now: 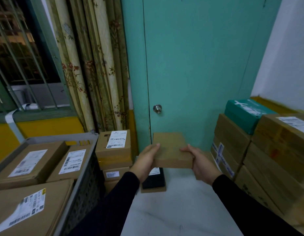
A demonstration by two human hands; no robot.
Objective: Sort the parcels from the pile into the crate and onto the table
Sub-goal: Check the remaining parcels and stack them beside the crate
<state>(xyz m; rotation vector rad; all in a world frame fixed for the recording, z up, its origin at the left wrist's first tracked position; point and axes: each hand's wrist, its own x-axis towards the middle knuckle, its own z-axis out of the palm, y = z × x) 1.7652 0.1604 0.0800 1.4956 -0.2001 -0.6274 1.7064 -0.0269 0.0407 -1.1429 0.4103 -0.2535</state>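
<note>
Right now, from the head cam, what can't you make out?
- Held parcel: underside hidden; no label on the visible faces. Left hand and right hand cover its sides.
- Dark parcel on the table: far end hidden behind the held parcel and left hand.
- Labels on crate parcels: print too small to read.
- Crate: cut off by the left and bottom edges.
- Right-hand pile: blurred, cut off by the right edge.
</note>
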